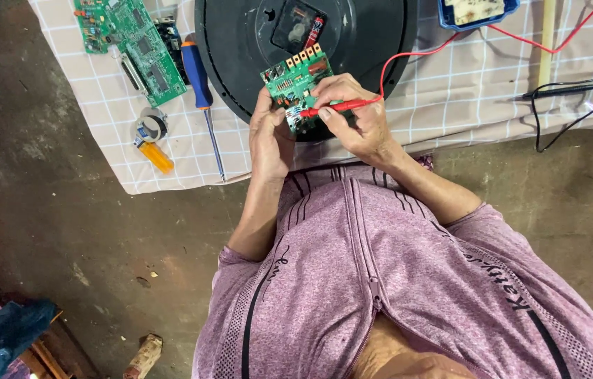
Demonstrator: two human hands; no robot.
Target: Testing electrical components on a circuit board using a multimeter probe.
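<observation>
Gripping a small green circuit board [295, 84] along its left edge, the left hand [270, 137] is seen at upper centre of the frame, fingers clamped on the board. A red test probe [331, 108] is pinched in the right hand [356, 116], fingers closed around it like a pen, its tip pressed on the lower part of the board. A red wire [416, 52] is run from the probe up and right toward a blue-cased meter [477, 14] at the top edge.

The board is held over a round black disc-shaped device [367, 35], which is laid on a checked cloth [451, 105] spread over the floor [65, 231].

At upper left, a larger green circuit board [131, 42] is laid on the cloth. Just right of it a blue-handled screwdriver [202, 91] is placed, shaft pointing down the frame. Below the larger board, a roll of tape [150, 126] and a small yellow tool [156, 156] are seen close together. A black wire [563, 105] is looped at the right of the cloth.

A mauve zipped top [395, 281] fills the lower centre of the frame.
</observation>
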